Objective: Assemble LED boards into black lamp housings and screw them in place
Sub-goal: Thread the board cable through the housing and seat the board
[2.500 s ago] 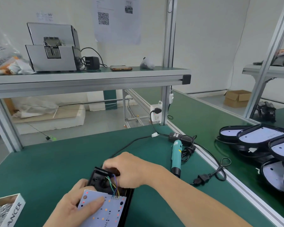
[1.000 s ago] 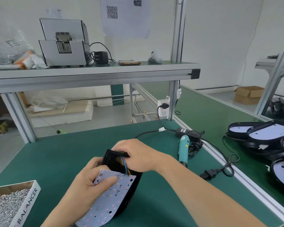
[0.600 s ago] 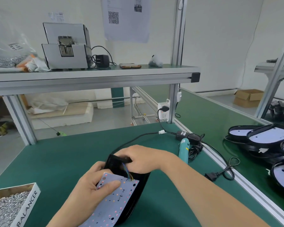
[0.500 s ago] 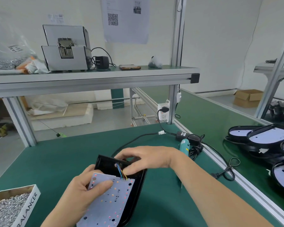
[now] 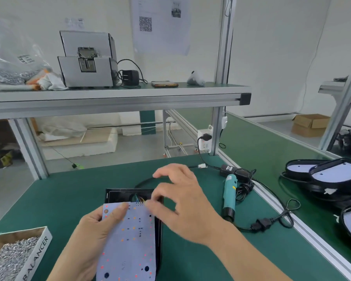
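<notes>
The board (image 5: 130,240) is held in the left hand (image 5: 89,238), close to the front edge of the counter (image 5: 69,195). The thumb is pressed on its top face near the far left corner, and the other fingers are curled beneath it. The board is laid over the housing (image 5: 122,194), whose black far end and right rim are seen past the board's edges. Coloured wires (image 5: 139,199) are run from the board's far edge down into the housing.

The right hand (image 5: 184,207) is held over the housing's far right corner, just beside the wires. Its fingers (image 5: 166,173) are spread and loosely bent. They are blurred, so it cannot be told whether the wires are pinched between thumb and forefinger.

Now the writing. At the front left corner of the counter a box (image 5: 36,258) of screws (image 5: 8,260) is seen, and "BALANCER" is read in black capitals on its white side. On the wall a sheet (image 5: 160,23) with a QR code is pinned; its print is too small to be read.

A teal screwdriver (image 5: 229,196) is laid toward the right edge, well apart from the right hand. A yellow label is carried on it, but nothing on it can be made out.
</notes>
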Tool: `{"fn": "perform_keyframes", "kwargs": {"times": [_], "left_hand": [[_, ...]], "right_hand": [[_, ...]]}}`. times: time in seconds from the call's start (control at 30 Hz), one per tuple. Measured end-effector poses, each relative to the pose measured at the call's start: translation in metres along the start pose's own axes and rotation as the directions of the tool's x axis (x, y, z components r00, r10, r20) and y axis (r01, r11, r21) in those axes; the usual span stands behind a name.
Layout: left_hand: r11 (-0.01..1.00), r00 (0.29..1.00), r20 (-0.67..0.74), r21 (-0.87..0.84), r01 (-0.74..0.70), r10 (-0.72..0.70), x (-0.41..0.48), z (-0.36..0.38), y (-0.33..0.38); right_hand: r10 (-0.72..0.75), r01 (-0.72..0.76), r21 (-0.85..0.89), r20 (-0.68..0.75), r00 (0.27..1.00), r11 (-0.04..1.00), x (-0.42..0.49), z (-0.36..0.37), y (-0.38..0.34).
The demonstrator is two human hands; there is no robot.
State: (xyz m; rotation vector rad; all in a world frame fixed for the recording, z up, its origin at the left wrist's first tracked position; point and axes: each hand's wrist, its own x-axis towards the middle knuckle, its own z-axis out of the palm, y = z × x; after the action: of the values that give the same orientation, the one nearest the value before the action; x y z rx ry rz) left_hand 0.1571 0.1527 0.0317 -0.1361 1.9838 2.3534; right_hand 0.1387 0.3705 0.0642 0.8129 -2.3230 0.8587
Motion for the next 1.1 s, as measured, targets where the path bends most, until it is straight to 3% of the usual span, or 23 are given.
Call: {"fn": "perform_keyframes", "kwargs": {"times": [0.07,0.2,0.3,0.43,0.57,0.77,0.9,1.1], "left_hand": [[1.000,0.999,0.024,-0.006,0.025,-0.025,0.000,0.003,-0.001],[0.994,0.998,0.034,-0.093,0.054,-0.051,-0.001,0.000,-0.006],[0.997,0.999,0.037,-0.076,0.023,-0.020,0.000,-0.001,-0.008],[0.998,0.997,0.059,0.001,-0.058,0.057,-0.001,0.007,-0.006],[0.987,0.986,0.104,0.079,-0.141,0.133,-0.004,0.009,-0.006],[0.932,0.950,-0.044,0.215,-0.293,0.309,-0.002,0.014,-0.008],[0.932,0.932,-0.117,0.173,-0.320,0.342,-0.002,0.020,-0.009],[0.934,0.942,-0.145,0.244,-0.261,0.301,-0.008,0.026,-0.003]], "right_hand": [[0.071,-0.059,-0.069,0.200,0.977,0.996,-0.005,0.007,-0.006],[0.140,-0.117,-0.115,0.219,0.966,0.986,-0.005,0.004,-0.003],[0.167,-0.198,0.072,0.303,0.938,0.978,-0.004,0.007,-0.005],[0.360,-0.391,0.425,0.155,0.920,0.816,0.000,0.012,-0.009],[0.501,-0.384,0.663,0.014,0.865,0.643,0.004,0.022,-0.010],[0.555,-0.381,0.647,-0.077,0.828,0.660,-0.002,0.037,-0.011],[0.612,-0.407,0.737,-0.011,0.791,0.540,-0.005,0.043,-0.015],[0.671,-0.405,0.772,-0.036,0.741,0.489,-0.004,0.044,-0.021]]}}
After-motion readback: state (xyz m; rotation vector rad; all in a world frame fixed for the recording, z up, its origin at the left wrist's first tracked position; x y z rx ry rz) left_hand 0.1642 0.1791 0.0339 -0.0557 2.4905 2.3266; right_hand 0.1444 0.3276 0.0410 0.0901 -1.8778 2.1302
